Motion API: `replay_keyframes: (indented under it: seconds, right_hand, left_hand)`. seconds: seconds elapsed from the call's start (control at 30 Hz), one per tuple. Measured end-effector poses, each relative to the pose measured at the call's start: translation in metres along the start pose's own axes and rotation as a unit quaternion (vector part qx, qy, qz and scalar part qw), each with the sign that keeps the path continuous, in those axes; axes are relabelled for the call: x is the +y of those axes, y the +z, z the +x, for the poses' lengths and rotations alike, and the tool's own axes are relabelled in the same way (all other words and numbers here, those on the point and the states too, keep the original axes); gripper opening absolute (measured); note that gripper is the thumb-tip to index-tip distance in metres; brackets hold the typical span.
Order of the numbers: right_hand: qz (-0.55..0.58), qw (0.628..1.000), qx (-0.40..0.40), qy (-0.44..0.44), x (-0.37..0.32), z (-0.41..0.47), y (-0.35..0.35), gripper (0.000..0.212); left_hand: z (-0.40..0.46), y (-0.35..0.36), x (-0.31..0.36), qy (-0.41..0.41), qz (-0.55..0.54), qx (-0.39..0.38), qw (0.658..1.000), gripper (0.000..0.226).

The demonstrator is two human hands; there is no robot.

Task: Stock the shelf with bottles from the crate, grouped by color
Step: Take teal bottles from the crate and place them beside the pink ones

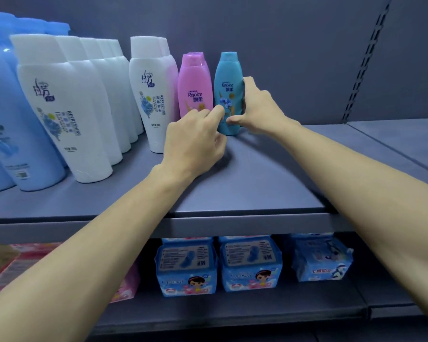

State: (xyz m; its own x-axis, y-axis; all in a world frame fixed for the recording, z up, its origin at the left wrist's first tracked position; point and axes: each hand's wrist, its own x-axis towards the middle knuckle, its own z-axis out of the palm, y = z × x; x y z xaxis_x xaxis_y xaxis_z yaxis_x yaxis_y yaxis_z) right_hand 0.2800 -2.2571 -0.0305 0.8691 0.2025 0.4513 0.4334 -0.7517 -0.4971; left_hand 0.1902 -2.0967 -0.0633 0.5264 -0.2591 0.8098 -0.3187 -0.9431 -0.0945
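The teal bottle (228, 95) stands upright on the grey shelf (257, 178), near the back panel, just to the right of the pink bottles (195, 90) and apart from them by a narrow gap. The right hand (257, 107) grips it from the right side: the thumb lies across the lower front of the bottle and the fingers (246, 82) wrap round its right edge toward the back, clamped on the bottle. The left hand (195, 141) reaches in from the lower left; its forefinger and thumb are extended and touch the lower left front of the teal bottle near the flower print, while the other fingers curl loosely under the palm. Whether this hand pinches the bottle or only rests on it cannot be told.

The pink bottles stand in a short row going back, the front 1 facing forward. To their left is a row of white bottles (151, 95), then a longer row of white bottles (67, 107), and at the far left pale blue bottles (3, 119), blurred at the edge. On the lower shelf (232, 314) lie blue packets (251, 265) and, at the left, pink packets (15, 267).
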Motion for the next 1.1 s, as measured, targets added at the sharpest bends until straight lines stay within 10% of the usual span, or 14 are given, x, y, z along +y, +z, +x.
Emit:
replay_keyframes:
  seconds: [0.47, 1.1]
  right_hand:
    - [0.055, 0.992, 0.077, 0.079, 0.006, 0.008, 0.025, 0.054]
    - [-0.159, 0.987, 0.003, 0.008, -0.065, -0.100, -0.049, 0.032]
  left_hand:
    - [0.000, 0.002, 0.000, -0.018, -0.030, 0.008, 0.999, 0.020]
    - [-0.026, -0.042, -0.003, -0.023, -0.062, -0.108, 0.992, 0.025]
